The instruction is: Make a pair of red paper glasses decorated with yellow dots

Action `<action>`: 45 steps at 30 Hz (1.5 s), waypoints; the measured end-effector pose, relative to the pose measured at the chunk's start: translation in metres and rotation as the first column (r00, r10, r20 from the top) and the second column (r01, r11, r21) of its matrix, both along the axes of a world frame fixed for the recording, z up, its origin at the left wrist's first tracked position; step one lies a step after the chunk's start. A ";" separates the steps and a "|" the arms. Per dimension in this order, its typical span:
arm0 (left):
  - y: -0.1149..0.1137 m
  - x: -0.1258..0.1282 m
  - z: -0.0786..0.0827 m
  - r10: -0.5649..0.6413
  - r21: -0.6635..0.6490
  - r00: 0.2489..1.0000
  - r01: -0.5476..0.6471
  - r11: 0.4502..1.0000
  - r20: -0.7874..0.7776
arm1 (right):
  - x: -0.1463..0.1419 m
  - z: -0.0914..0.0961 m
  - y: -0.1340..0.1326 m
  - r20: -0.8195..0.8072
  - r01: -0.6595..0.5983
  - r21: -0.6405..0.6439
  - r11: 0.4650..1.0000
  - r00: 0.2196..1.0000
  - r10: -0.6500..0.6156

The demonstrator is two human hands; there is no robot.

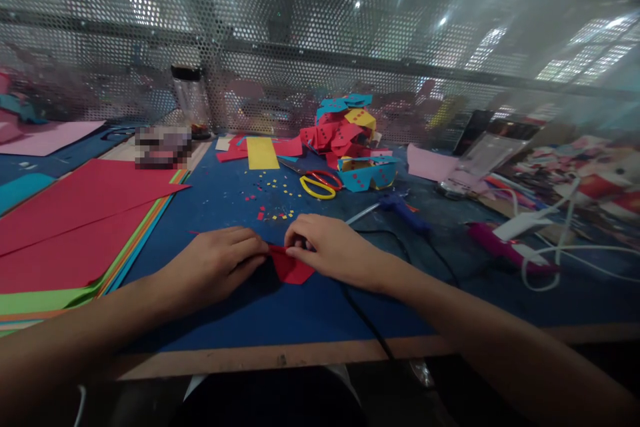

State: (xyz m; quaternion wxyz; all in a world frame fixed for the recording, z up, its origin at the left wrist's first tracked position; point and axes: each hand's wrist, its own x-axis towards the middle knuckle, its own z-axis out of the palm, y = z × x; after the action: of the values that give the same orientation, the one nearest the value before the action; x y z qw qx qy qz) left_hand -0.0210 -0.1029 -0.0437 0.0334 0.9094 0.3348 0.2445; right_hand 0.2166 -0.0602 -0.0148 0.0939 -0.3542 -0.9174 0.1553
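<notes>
I have the red paper piece [294, 270] at the near middle of the worktop [215, 330]. Left grip [225, 259]: closed on its left end. Right grip [333, 247]: pinching its far edge. A strip of worktop separates both from the wooden near edge [215, 360]. Left limit: paper stack [75, 227]. Far: scissors [320, 188]. Right: blue glue gun [407, 212]; a black cable [369, 327] crosses the near edge.

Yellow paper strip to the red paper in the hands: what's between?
Head view: scattered paper bits, yellow and red among them, on the blue tabletop between yellow strip and red paper.
</notes>
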 end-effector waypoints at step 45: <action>-0.019 0.006 -0.001 0.147 -0.199 0.984 -0.124 0.972 0.106 | -0.022 -0.013 0.019 -0.169 -0.222 -0.126 0.967 0.965 0.200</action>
State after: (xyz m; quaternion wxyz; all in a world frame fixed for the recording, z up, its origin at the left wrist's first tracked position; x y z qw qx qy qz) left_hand -0.0145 -0.1216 -0.0442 0.1240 0.8607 0.4154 0.2669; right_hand 0.1951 -0.0410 -0.0283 0.1221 -0.2468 -0.9263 0.2570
